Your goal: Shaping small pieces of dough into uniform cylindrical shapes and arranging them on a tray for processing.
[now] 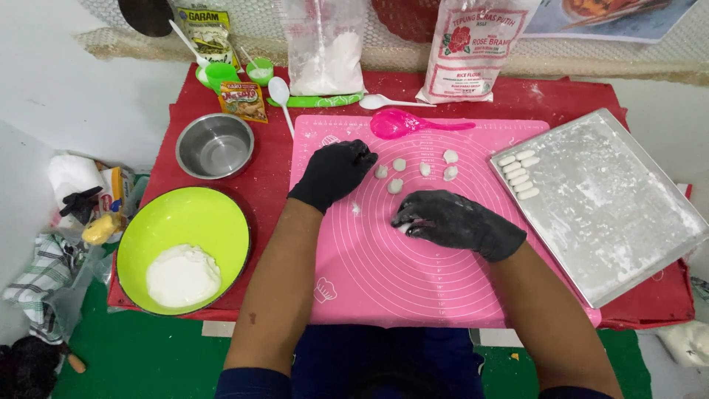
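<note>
Both my hands wear black gloves over a pink silicone mat (384, 281). My right hand (454, 222) presses flat on a small white dough piece (405, 228) that peeks out under the fingers. My left hand (336, 171) rests on the mat with curled fingers, beside several small white dough pieces (399, 164) lying loose near the mat's far side; whether it holds one is hidden. A floured metal tray (620, 214) on the right carries a short row of shaped dough pieces (518, 174) at its far left corner.
A green bowl (185, 222) with a white dough lump (182, 275) sits at the left, an empty steel bowl (215, 145) behind it. A pink spoon (402, 123), white spoons, flour bags (473, 48) and small green cups line the red table's far edge. Clutter lies at the far left.
</note>
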